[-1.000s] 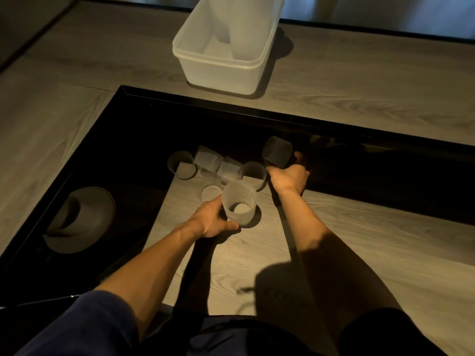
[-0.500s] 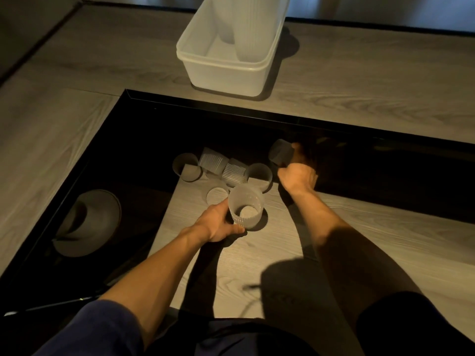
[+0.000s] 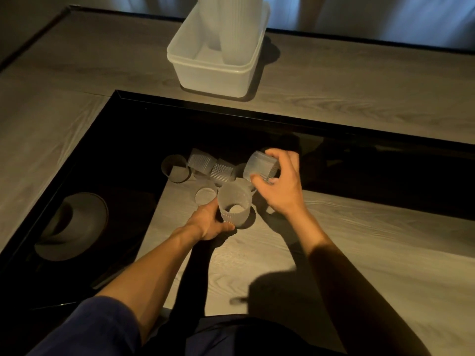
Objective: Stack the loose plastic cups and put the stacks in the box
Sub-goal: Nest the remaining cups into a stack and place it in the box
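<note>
Far left: loose cups [image 3: 203,164] tipped in a cluster on tabletop [image 3: 359,253]. Behind, well apart: box [image 3: 213,70], tall stacks [image 3: 239,29] already inside. Left hand [image 3: 208,222] curled round upright cup [image 3: 234,205]. Right hand [image 3: 280,186] pinching tilted cup [image 3: 261,167] just above. Could jam crooked or knock neighbours over if lowered at that tilt. Thin walls, likely to buckle under a hard squeeze.

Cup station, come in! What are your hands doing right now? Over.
Left hand grips the upright cup. Right hand holds a loose cup, tilted. Nothing between them.
</note>
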The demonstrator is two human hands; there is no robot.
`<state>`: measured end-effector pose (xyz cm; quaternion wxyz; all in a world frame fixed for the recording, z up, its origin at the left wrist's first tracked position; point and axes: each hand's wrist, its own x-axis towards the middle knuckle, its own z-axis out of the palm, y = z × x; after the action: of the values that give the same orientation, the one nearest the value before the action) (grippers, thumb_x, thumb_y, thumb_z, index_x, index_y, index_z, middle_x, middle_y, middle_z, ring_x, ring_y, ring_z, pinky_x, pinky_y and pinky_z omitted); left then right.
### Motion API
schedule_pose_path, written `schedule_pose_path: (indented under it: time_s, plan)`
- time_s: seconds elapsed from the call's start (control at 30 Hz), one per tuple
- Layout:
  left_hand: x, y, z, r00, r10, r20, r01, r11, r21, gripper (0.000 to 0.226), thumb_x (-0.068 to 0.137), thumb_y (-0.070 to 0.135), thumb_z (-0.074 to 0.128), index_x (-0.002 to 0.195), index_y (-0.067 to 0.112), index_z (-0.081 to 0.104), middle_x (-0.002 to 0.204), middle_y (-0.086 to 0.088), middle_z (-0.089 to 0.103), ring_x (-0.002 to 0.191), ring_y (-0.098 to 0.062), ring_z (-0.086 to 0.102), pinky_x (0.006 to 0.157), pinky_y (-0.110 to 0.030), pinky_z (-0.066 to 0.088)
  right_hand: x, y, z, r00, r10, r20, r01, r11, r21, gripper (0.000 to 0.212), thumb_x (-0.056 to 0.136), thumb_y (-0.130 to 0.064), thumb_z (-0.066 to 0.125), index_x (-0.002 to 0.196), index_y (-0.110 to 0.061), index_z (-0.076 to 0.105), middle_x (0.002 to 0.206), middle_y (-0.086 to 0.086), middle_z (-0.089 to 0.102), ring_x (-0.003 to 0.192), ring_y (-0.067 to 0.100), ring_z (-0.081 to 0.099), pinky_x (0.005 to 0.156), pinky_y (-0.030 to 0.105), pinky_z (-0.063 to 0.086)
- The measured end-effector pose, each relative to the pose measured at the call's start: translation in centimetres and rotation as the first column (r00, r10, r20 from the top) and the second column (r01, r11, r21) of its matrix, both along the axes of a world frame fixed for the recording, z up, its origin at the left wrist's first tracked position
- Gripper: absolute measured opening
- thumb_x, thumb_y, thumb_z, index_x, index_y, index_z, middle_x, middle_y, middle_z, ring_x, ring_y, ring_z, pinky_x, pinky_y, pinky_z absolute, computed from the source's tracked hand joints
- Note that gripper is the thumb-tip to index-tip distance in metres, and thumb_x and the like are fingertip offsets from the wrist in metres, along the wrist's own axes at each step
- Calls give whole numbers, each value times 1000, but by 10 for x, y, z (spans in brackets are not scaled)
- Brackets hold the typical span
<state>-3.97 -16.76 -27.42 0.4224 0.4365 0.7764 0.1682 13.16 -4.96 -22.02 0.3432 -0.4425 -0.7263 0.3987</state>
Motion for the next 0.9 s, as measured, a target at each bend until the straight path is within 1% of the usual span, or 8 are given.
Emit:
schedule_pose_path:
  time_s: [0.1, 0.17, 0.3, 0.4, 0.53, 0.73, 0.83, 0.9]
  plan:
    - [2, -3, 0, 1000, 9, 15, -9, 1000, 16, 74, 77, 26, 86, 139, 27, 44, 131, -3, 62, 123, -28, 58, 108, -51, 46, 10, -13, 12, 998, 67, 6, -67, 996, 61, 65, 78, -28, 84, 136, -29, 53, 130, -3, 28, 115, 1, 38, 97, 19, 47]
    - [3, -4, 1, 1000, 13, 24, -13, 1000, 23, 74, 78, 23, 85, 140, 25, 44, 132, -3, 61, 124, -28, 57, 108, -50, 46, 14, -21, 20, 991, 134, 12, -135, 986, 93, 69, 78, -28, 83, 140, -30, 53, 130, -4, 28, 119, -8, 34, 101, 15, 43]
    - [7, -4, 3, 1000, 8, 21, -9, 1000, 29, 72, 81, 20, 83, 141, 22, 44, 135, -4, 59, 127, -26, 54, 109, -43, 44, 14, -27, 28, 950, 280, 136, -295, 949, 109, 83, 78, -34, 82, 150, -25, 43, 130, -5, 41, 124, 9, 42, 102, 20, 40]
    - [7, -6, 3, 1000, -11, 9, 11, 999, 30, 74, 81, 23, 83, 142, 23, 42, 137, -3, 57, 129, -26, 52, 108, -42, 44, 10, -31, 32, 912, 329, 245, -362, 926, 104, 87, 75, -39, 86, 148, -23, 41, 132, -8, 50, 121, 8, 43, 97, 14, 34]
    - [7, -7, 4, 1000, -22, -16, 22, 999, 25, 75, 81, 25, 83, 143, 23, 41, 138, -4, 56, 129, -27, 51, 105, -41, 44, 0, -34, 34, 833, 385, 397, -478, 862, 167, 77, 77, -45, 82, 142, -21, 49, 136, -4, 52, 122, 14, 40, 99, 30, 39]
    - [9, -5, 5, 999, -40, -27, 40, 999, 9, 68, 79, 27, 83, 136, 24, 45, 129, -3, 59, 121, -25, 55, 102, -43, 48, -16, -37, 34, 717, 368, 593, -532, 838, 123, 86, 75, -55, 81, 146, -25, 44, 143, -3, 46, 130, 20, 37, 105, 43, 43]
    - [9, -5, 4, 998, -43, -43, 43, 999, 4, 65, 80, 27, 82, 134, 23, 47, 125, -4, 61, 119, -26, 57, 100, -43, 50, -20, -40, 24, 655, 365, 662, -531, 845, 60, 94, 74, -55, 82, 152, -30, 37, 157, -8, 40, 144, 19, 31, 112, 49, 37]
    - [9, -5, 3, 998, -49, -38, 49, 999, 8, 68, 81, 27, 82, 137, 23, 45, 127, -4, 61, 121, -26, 56, 101, -42, 48, -16, -38, 15, 659, 420, 623, -527, 850, -15, 102, 73, -56, 83, 157, -34, 29, 165, -11, 27, 152, 19, 22, 119, 53, 30]
